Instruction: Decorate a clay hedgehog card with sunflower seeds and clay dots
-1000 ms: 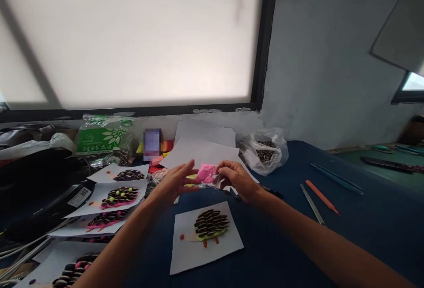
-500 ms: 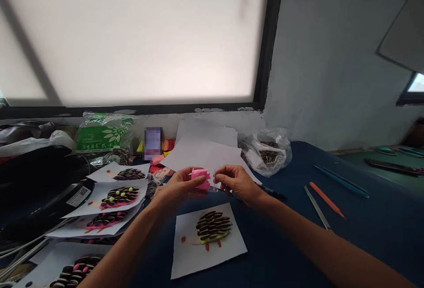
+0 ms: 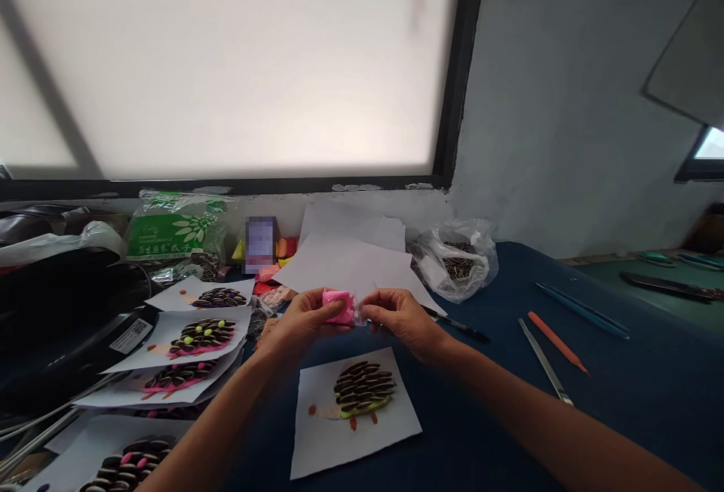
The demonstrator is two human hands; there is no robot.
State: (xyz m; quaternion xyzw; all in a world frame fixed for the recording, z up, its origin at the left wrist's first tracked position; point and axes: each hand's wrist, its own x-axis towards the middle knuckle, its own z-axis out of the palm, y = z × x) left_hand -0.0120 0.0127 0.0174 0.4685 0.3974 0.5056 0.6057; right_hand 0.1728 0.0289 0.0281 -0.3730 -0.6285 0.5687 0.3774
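Note:
My left hand point(image 3: 305, 320) is closed around a packet of bright pink modelling clay point(image 3: 338, 307) in a clear wrapper. At the packet's right end, my right hand point(image 3: 403, 318) pinches the clear plastic edge between thumb and fingers. Both hands hover above the table, close together. Just below them lies a paper sheet point(image 3: 317, 454) bearing a hedgehog picture point(image 3: 365, 386): dark striped seeds for spines, green clay beneath, a pale snout with a brown nose, and reddish-brown feet.
Similar hedgehog pictures point(image 3: 197, 337) overlap at the left. Behind are a green seed bag point(image 3: 175, 228), a phone point(image 3: 260, 244), white paper point(image 3: 351, 258) and a plastic bag of seeds point(image 3: 458, 259). A black pen point(image 3: 461, 324), orange tool point(image 3: 557, 341) and metal knife point(image 3: 543, 360) lie rightward.
My right hand has moved slightly left, nearer the pink packet, and the packet has shifted a little left. The black pen shows more clearly behind my right hand.

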